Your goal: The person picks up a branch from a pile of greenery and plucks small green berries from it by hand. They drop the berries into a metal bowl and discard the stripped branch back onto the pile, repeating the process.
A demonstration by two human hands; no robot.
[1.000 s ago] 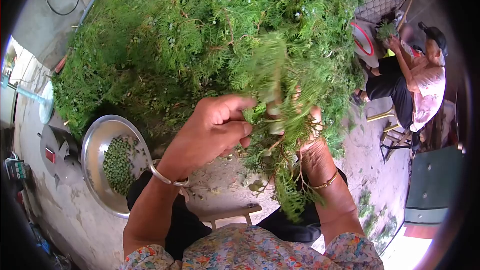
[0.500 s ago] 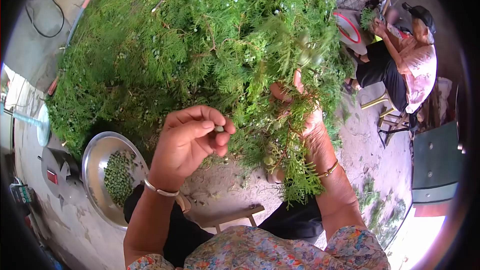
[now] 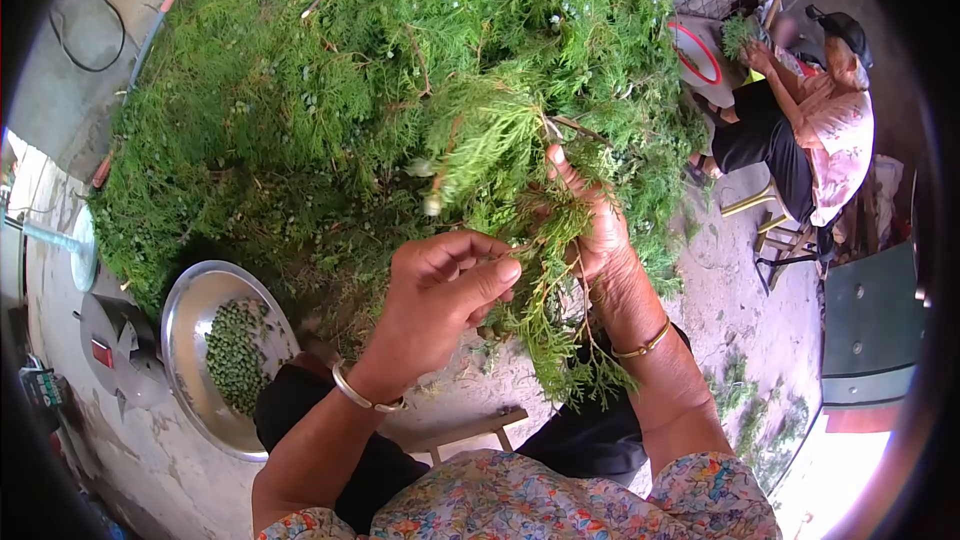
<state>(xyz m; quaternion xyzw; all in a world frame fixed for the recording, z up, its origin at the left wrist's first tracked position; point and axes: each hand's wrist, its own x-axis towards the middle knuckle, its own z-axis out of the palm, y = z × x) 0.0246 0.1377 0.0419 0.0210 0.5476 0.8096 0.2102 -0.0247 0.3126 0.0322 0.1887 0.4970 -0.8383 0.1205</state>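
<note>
A leafy green sprig (image 3: 560, 340) is held in my right hand (image 3: 595, 225), its upper leaves leaning left and its lower fronds hanging over my lap. My left hand (image 3: 450, 285) is closed in a pinch against the sprig's left side; what lies between its fingertips is too small to make out. Behind both hands spreads a big heap of green branches (image 3: 300, 70) with small pale cones. At the lower left, a metal basin (image 3: 187, 340) holds many small green cones (image 3: 237, 355).
A co-worker (image 3: 835, 135) sits at the right, holding a sprig near a red-rimmed basin (image 3: 695, 52). A dark green box (image 3: 870, 325) stands at the far right. A wooden stool edge (image 3: 465, 432) shows between my knees. Left of the heap lies a long-handled tool (image 3: 165, 15).
My left hand has moved right and up to the sprig, and the small green cone in its fingertips no longer shows. The sprig's top has swung left in my right hand.
</note>
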